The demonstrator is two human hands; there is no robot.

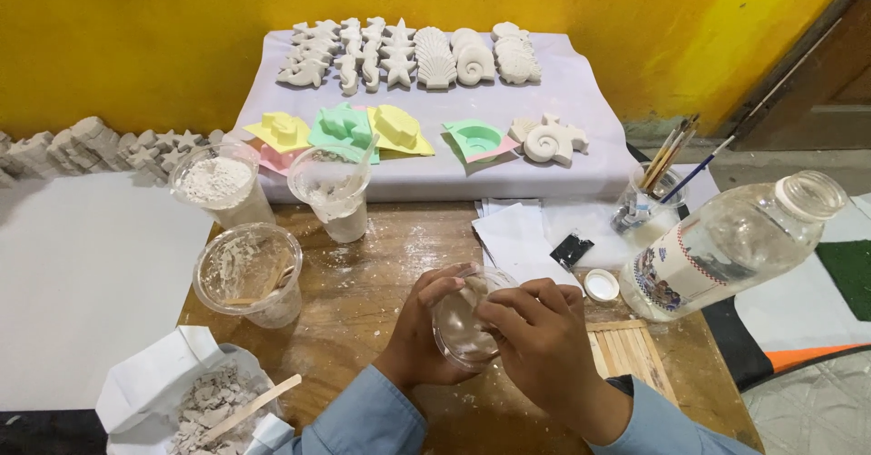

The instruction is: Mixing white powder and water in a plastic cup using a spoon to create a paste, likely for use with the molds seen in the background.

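Both hands, left (422,328) and right (544,337), grasp a thin, light, flexible cup (464,323) by its rim and sides.

A clear plastic bottle (739,242) leaned at the right of the bench (381,328), bearing a white label (671,273) with blue and red print. A small black packet (571,249) lay on white paper nearby. A white paper bag (154,382) of grey powder stood open at lower left.
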